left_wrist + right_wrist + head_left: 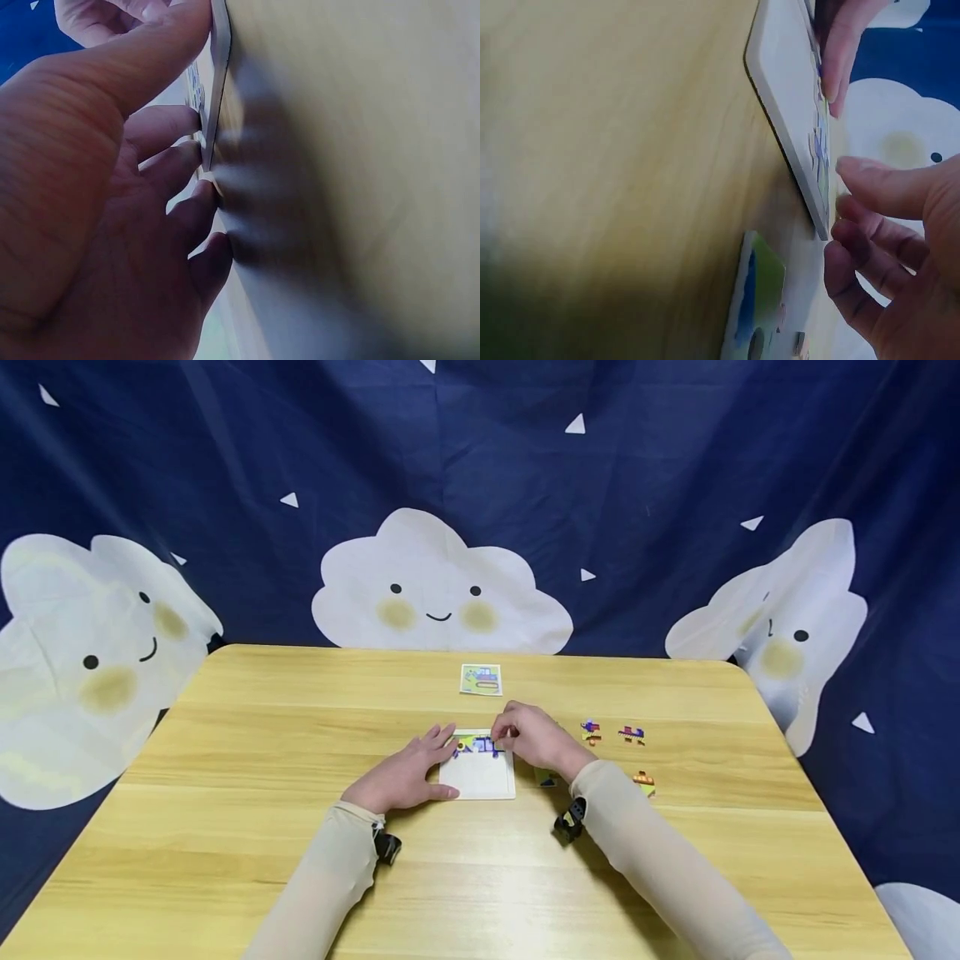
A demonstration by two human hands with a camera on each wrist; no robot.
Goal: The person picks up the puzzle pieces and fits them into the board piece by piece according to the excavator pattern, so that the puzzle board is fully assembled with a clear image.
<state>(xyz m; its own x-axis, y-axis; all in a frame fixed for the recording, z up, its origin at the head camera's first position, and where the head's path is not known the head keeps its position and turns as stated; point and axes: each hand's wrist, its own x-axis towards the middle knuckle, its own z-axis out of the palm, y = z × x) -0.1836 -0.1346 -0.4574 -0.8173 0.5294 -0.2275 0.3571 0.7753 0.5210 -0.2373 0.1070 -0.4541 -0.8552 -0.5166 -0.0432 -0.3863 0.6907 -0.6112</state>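
Observation:
A white puzzle board (480, 779) lies on the table, a row of colourful puzzle pieces (477, 744) fitted along its far edge. My left hand (405, 772) rests at the board's left side, fingers stretched out, fingertips along the edge and thumb near the near-left corner. At the far right corner is my right hand (536, 733), its fingers loosely bent down to the row. The right wrist view has a gap between its thumb (870, 184) and fingers, with no piece visible between them. A green and blue puzzle piece (769, 281) lies beside the board, partly under the right hand.
Beyond the board lies a picture card (481, 680) of a digger-like vehicle. Several loose pieces are on the right: a purple and red one (591, 728), a red one (632, 734) and an orange and green one (643, 783). A blue cloth with clouds hangs behind the table (337, 893).

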